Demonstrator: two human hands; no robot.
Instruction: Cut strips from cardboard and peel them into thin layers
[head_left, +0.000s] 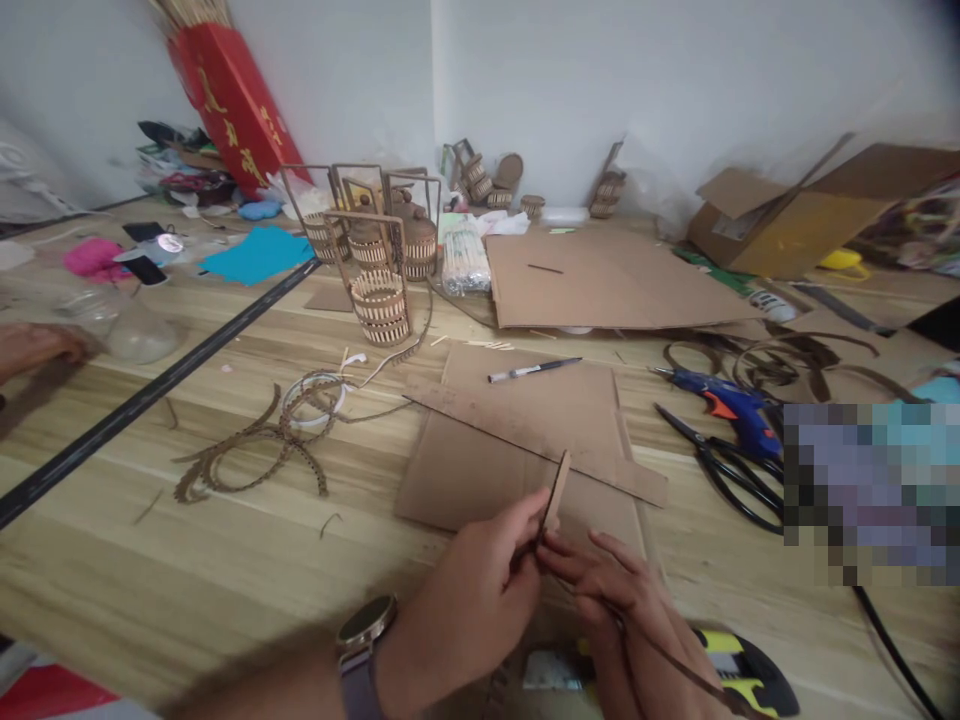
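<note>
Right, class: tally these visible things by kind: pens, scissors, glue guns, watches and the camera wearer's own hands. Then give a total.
Pen: 1
Scissors: 1 pair
Glue gun: 1
Watch: 1
Own hands, left hand and right hand: 2
Total: 6

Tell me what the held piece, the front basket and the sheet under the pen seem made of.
Held piece: probably cardboard, matte; flat and plain brown.
Front basket: perhaps wood with cardboard, unvarnished-looking; pale and slatted, banded in brown.
Sheet: apparently cardboard, matte; plain brown with straight edges.

Scissors (705,446), cardboard (457,465) on wooden table (225,570)
</note>
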